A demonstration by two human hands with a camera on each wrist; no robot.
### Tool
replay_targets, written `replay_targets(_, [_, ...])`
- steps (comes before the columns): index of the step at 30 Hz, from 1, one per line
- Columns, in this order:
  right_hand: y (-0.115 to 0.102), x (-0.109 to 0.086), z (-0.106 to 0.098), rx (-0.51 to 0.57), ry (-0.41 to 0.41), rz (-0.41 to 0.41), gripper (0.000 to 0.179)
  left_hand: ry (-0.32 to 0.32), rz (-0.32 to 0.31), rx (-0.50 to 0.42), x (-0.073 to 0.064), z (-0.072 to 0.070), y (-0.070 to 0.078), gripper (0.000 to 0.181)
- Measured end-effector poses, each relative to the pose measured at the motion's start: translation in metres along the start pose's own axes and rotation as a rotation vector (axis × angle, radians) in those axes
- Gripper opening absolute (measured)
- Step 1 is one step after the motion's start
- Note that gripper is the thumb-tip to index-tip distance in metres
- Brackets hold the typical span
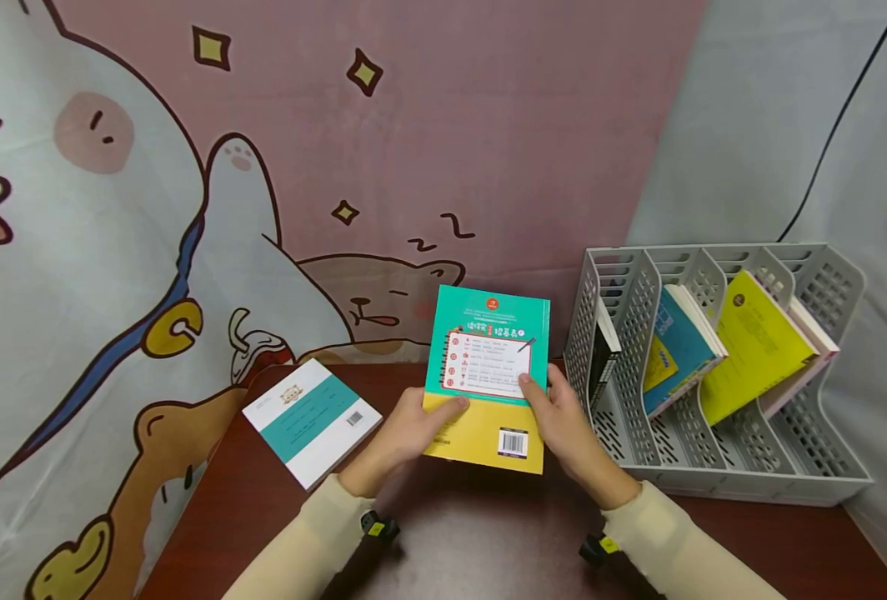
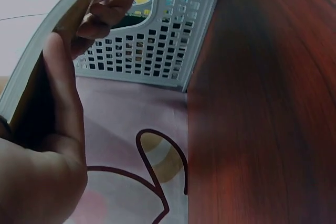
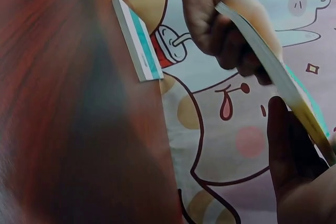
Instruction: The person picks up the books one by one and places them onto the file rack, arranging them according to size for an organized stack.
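Note:
Both hands hold a teal and yellow book (image 1: 486,417) above the table, its barcode side toward the head camera. The left hand (image 1: 406,429) grips the lower left edge, thumb across the cover and fingers behind. At the right edge the right hand (image 1: 567,425) pinches it the same way. From the right wrist side the book (image 3: 262,56) appears edge-on and slightly bowed, with the left hand's fingers (image 3: 231,45) curled beneath it. A white book with a teal band (image 1: 312,425) lies on the table left of the left hand.
A grey slotted book rack (image 1: 729,479) stands at the right of the dark red table (image 1: 473,542). It holds a black book (image 1: 603,350), a blue book (image 1: 679,350), a yellow book (image 1: 751,342) and a pale pink one (image 1: 807,358). A cartoon-printed cloth (image 1: 533,142) hangs behind.

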State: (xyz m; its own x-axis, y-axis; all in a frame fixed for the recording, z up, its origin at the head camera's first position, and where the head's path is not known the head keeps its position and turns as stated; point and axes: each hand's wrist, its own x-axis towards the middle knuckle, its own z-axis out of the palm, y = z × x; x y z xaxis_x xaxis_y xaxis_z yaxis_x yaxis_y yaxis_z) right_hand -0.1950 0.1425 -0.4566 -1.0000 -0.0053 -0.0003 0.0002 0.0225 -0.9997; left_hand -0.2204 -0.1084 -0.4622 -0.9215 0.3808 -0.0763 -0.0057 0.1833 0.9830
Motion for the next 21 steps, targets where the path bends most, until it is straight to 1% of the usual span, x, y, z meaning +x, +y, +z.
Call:
replay_targets(3, [-0.004, 0.007, -0.006, -0.025, -0.014, 0.014, 0.051, -0.05, -0.005, 0.021, -0.001, -0.004, -0.004, 0.033])
replay_targets(6, [-0.01, 0.017, -0.013, -0.007, -0.016, 0.041, 0.054, -0.095, -0.006, 0.035, -0.001, -0.006, -0.007, 0.035])
replay_targets(10, [-0.02, 0.03, -0.021, 0.094, -0.007, 0.098, 0.057, -0.136, 0.005, 0.064, 0.001, -0.009, -0.01, 0.033])
replay_targets(13, [-0.025, 0.037, -0.026, 0.21, -0.045, 0.147, 0.058, -0.168, 0.02, 0.094, 0.002, -0.01, -0.012, 0.031])
replay_targets(15, [-0.027, 0.038, -0.028, 0.272, -0.086, 0.171, 0.056, -0.192, 0.031, 0.104, 0.002, -0.011, -0.012, 0.031])
replay_targets(17, [-0.029, 0.037, -0.03, 0.305, -0.116, 0.175, 0.055, -0.204, 0.044, 0.113, 0.002, -0.011, -0.011, 0.031])
replay_targets(19, [-0.031, 0.035, -0.031, 0.307, -0.114, 0.165, 0.053, -0.208, 0.06, 0.124, 0.003, -0.011, -0.01, 0.031])
replay_targets(21, [-0.034, 0.032, -0.031, 0.285, -0.089, 0.141, 0.054, -0.206, 0.07, 0.126, 0.004, -0.01, -0.009, 0.031])
